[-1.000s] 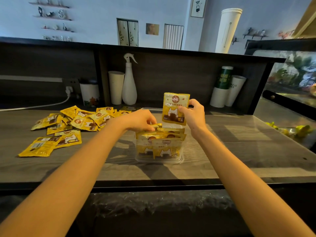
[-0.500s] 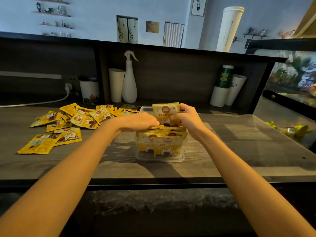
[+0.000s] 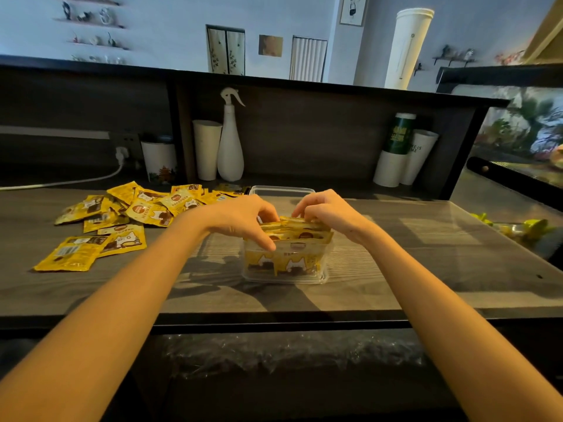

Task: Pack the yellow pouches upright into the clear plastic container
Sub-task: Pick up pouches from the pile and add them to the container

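Counter (image 3: 396,284): loose pouches (image 3: 122,220) left of container (image 3: 316,277).

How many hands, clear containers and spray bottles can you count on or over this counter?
Hands: 2 (left hand, right hand)
Clear container: 1
Spray bottle: 1
Total: 4

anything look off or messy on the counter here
Nothing is spilled or damaged. The only untidy spot is the loose yellow pouches lying flat and overlapping in a scattered heap left of the clear plastic container. The pouches in the container stand upright, with both hands on their tops.
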Demonstrator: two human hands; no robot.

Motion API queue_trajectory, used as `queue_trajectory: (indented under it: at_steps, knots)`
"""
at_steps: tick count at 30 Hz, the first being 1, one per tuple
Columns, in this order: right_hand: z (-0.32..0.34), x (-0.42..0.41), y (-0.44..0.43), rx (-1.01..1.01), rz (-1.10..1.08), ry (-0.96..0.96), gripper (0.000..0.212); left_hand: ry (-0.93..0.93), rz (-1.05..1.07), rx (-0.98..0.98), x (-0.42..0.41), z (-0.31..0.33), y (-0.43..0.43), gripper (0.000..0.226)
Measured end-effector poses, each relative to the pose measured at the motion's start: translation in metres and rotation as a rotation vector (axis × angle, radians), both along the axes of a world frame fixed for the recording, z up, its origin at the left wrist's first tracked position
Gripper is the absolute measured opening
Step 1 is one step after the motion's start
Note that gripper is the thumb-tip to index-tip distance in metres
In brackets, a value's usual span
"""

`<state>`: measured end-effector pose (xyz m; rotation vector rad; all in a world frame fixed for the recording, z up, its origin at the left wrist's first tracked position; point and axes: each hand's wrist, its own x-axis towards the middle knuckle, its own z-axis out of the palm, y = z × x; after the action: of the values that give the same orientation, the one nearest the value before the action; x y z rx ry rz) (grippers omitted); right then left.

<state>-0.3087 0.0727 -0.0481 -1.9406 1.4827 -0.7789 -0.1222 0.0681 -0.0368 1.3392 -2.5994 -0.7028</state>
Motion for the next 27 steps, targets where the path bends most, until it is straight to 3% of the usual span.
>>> queue_trajectory:
  at_steps: [8, 10, 13, 19, 21, 27]
  knots:
    - [-0.004, 0.002, -0.002, 0.019, -0.02, 0.127, 0.029, -0.045, 0.034, -0.017, -0.004, -0.003, 0.002, 0.055]
    - [-0.005, 0.003, -0.003, 0.039, -0.023, 0.154, 0.031, -0.075, 0.001, -0.02, -0.005, -0.004, 0.003, 0.048]
    - [-0.007, 0.003, -0.003, 0.058, -0.046, 0.128, 0.036, -0.094, -0.032, -0.027, -0.007, -0.004, 0.005, 0.034]
    - [-0.001, 0.013, 0.001, 0.015, -0.124, 0.066, 0.041, 0.007, 0.045, 0.022, -0.005, 0.001, 0.009, 0.045]
    - [0.001, 0.017, 0.001, -0.062, -0.156, 0.056, 0.037, 0.071, 0.102, 0.003, 0.0, 0.005, 0.01, 0.048]
    - [0.011, 0.057, 0.008, -0.435, -0.189, 0.062, 0.025, 0.187, 0.392, -0.343, 0.041, 0.015, 0.018, 0.028]
